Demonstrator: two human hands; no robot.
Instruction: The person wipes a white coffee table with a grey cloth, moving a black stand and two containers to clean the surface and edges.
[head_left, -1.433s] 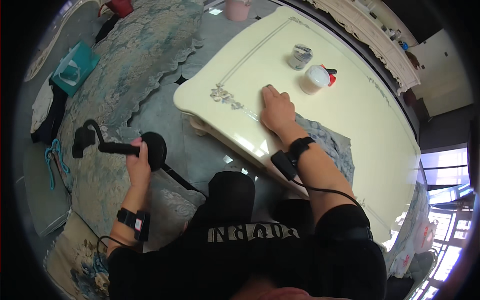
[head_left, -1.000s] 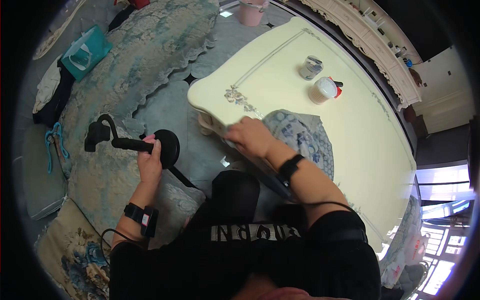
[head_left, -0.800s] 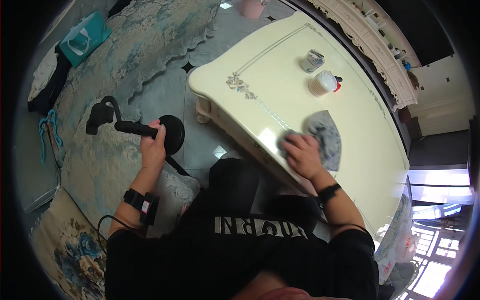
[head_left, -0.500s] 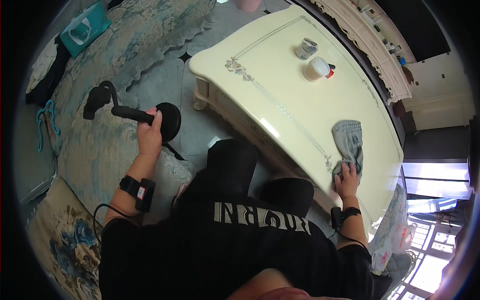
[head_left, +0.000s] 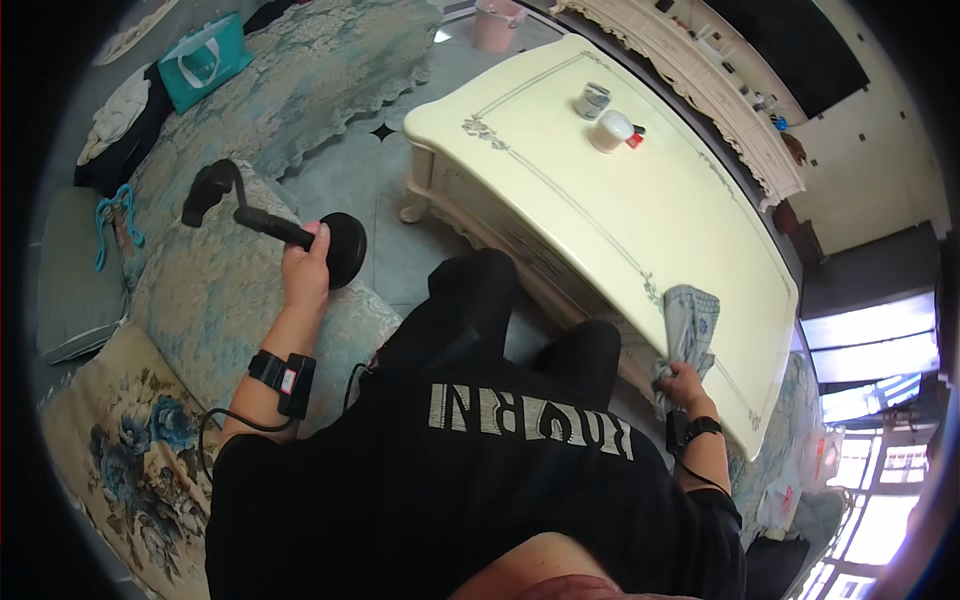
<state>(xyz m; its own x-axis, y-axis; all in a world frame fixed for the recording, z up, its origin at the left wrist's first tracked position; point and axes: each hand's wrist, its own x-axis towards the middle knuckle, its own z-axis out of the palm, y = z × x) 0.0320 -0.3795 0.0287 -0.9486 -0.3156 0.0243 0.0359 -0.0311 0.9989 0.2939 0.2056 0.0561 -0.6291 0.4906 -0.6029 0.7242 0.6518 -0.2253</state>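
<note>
My left hand [head_left: 305, 268] is wrapped round the pole of a black stand [head_left: 347, 247], which has a round disc base and a bent arm with a bulky head. The stand is held in the air over the sofa side, tilted with its base to the right. At the near edge of the cream table [head_left: 600, 215], my right hand [head_left: 686, 384] grips a grey patterned cloth [head_left: 691, 322]. The cloth's far part lies on the tabletop; its bunched near end is in my fingers.
A clear jar [head_left: 593, 101], a white-lidded tub [head_left: 610, 132] and a small red item [head_left: 635, 141] stand at the table's far end. Left is a patterned sofa [head_left: 330, 85] with a teal bag [head_left: 205, 63] and a floral cushion [head_left: 125, 450]. A pink bin [head_left: 497, 25] stands beyond.
My right hand has drawn the cloth nearer to the table's front edge, its fingers now closed round it. The left hand still holds the stand. The whole view has shifted slightly.
</note>
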